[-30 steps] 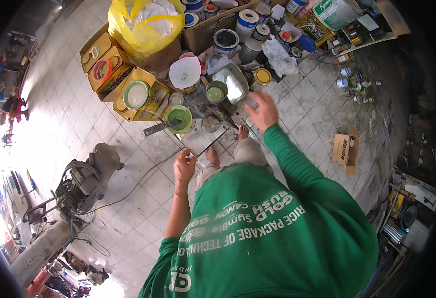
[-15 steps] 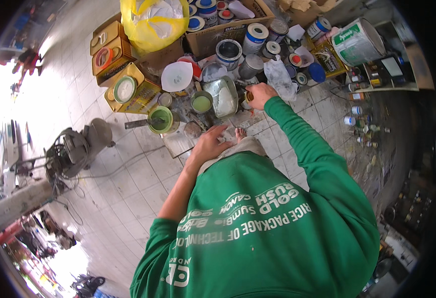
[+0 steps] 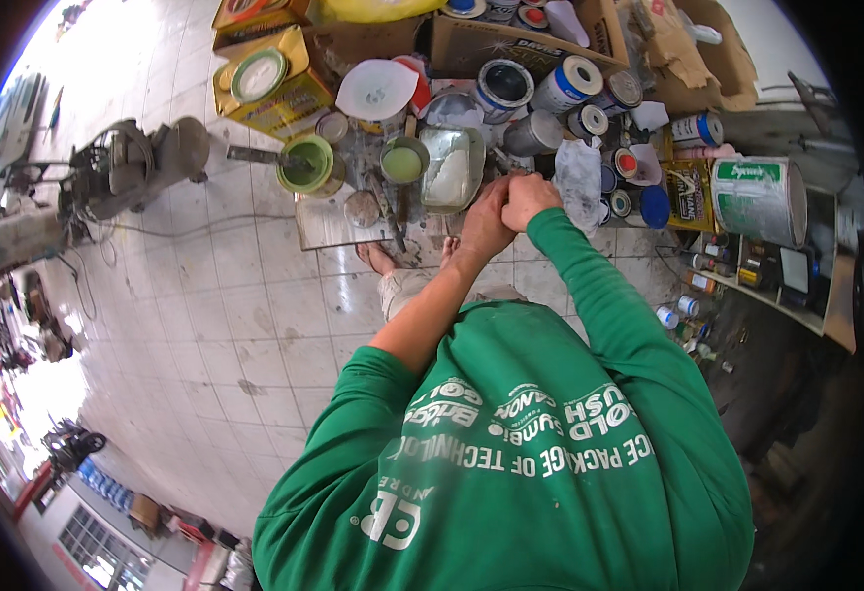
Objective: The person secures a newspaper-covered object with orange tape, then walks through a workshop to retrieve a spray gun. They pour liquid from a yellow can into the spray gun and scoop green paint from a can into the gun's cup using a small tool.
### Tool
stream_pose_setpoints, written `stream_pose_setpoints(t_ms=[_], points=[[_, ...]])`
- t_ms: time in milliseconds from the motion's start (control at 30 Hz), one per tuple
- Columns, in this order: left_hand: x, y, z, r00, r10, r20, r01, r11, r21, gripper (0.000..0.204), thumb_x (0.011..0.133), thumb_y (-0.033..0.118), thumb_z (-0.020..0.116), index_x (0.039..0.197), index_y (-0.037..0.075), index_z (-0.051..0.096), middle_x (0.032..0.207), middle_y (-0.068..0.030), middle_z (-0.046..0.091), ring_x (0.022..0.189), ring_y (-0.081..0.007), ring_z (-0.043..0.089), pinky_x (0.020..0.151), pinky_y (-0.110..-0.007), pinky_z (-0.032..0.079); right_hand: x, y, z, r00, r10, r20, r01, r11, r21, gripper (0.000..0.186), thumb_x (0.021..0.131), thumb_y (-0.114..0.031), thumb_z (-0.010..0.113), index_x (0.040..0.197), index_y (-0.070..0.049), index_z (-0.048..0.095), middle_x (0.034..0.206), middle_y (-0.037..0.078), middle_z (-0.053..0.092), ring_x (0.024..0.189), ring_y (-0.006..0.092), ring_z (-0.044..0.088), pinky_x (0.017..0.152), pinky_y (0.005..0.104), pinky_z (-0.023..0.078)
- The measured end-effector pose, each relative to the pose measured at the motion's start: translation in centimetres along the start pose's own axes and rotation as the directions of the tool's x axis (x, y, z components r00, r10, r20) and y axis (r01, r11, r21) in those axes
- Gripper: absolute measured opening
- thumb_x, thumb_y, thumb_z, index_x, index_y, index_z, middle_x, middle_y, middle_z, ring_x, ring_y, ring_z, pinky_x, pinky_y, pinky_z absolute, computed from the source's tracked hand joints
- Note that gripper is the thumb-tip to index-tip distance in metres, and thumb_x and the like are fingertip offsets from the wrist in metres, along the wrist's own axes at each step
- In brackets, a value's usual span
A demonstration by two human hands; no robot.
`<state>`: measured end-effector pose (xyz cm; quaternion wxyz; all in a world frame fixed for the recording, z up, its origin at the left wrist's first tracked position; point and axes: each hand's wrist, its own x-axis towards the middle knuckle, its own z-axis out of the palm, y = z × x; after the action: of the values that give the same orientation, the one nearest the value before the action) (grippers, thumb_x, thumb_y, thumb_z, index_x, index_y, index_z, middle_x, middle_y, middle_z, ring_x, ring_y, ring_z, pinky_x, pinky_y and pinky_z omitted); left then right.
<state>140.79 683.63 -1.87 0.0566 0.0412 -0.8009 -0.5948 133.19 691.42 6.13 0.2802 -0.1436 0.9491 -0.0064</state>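
Note:
My left hand (image 3: 487, 219) and my right hand (image 3: 531, 201) meet at the near side of the work area, fingers curled together. Whatever they hold between them is hidden by the fingers. Just left of them stands a clear plastic tray (image 3: 450, 207) with a white substance in it. Beside the tray is a cup of pale green liquid (image 3: 404, 162). Farther left sits an open can of green paint (image 3: 326, 181), with a dark-handled tool (image 3: 255, 155) resting across it. A crumpled whitish plastic bag (image 3: 578, 187) lies right of my hands.
Several paint cans (image 3: 504, 89) crowd behind the tray, below a cardboard box (image 3: 471, 44). Yellow tins (image 3: 299, 98) stand at the far left, and a large white-and-green can (image 3: 759, 200) at the right. A grey machine (image 3: 136, 172) with a cable stands on the tiled floor.
My left hand has moved up and right to join my right hand. The small amber-brown thing earlier in my right hand is now hidden. The view has shifted.

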Motion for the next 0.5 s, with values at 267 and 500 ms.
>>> stream_pose_setpoints(t_ms=[267,500], points=[[-1.3,-0.1,-0.2,0.994,-0.036,-0.099,0.047,0.993,0.112,0.052,0.080,0.017,0.076,0.129,0.008,0.060,0.122,-0.0191,0.065,0.106,-0.0381,0.065,0.088,-0.043,0.054,0.5,4.6,0.0,0.975,-0.222,-0.004,0.222,0.975,0.027,0.070,0.076,-0.032,0.069,0.140,-0.007,0.051,0.130,0.027,0.052,0.112,0.0455,0.060,0.093,0.0518,0.052],[-10.5,-6.1,-11.9,0.819,-0.210,-0.534,0.309,0.946,0.102,0.017,0.089,0.015,0.076,0.098,0.003,0.068,0.076,-0.0051,0.066,0.063,-0.0123,0.061,0.059,-0.029,0.050,-1.2,2.9,1.5,0.951,-0.272,-0.146,0.292,0.946,0.142,0.065,0.084,-0.035,0.071,0.141,-0.012,0.051,0.135,0.023,0.051,0.113,0.0452,0.060,0.092,0.0524,0.052]])
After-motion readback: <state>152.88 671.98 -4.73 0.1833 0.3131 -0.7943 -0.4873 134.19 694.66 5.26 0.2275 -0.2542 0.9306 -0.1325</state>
